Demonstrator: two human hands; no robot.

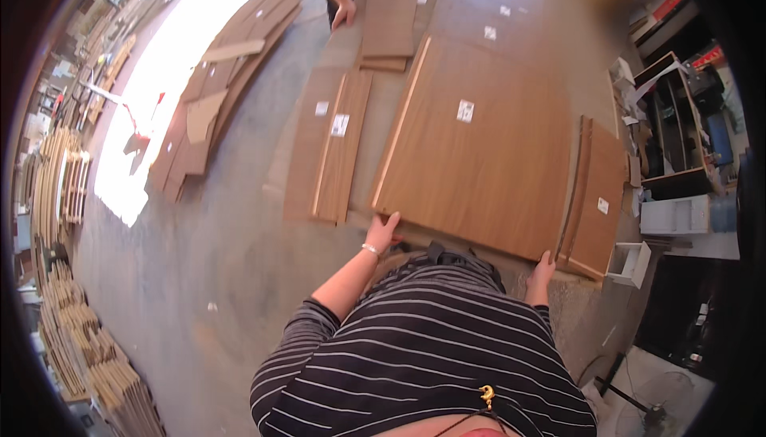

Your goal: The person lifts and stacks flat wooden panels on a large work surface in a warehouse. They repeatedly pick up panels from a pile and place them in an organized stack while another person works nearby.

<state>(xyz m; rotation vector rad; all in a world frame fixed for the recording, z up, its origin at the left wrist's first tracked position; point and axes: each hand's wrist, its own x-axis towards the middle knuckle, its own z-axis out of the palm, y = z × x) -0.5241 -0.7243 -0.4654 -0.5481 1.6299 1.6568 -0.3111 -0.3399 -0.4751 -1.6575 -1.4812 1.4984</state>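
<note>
Right now both hands grip the near edge of a big brown wood panel (479, 150) lying flat on the concrete floor (231, 253): left hand (381, 232) clamped at its near-left corner, right hand (543, 268) near its near-right corner, hands wide apart. Narrow boards (341, 146) lie just left of panel, smaller panels (598, 198) along its right edge. Another person's hand (345, 13) rests on a far stack (389, 22).

Brown wood-grain panel (487, 150), black-and-white striped shirt (431, 349), grey floor (223, 253)
</note>
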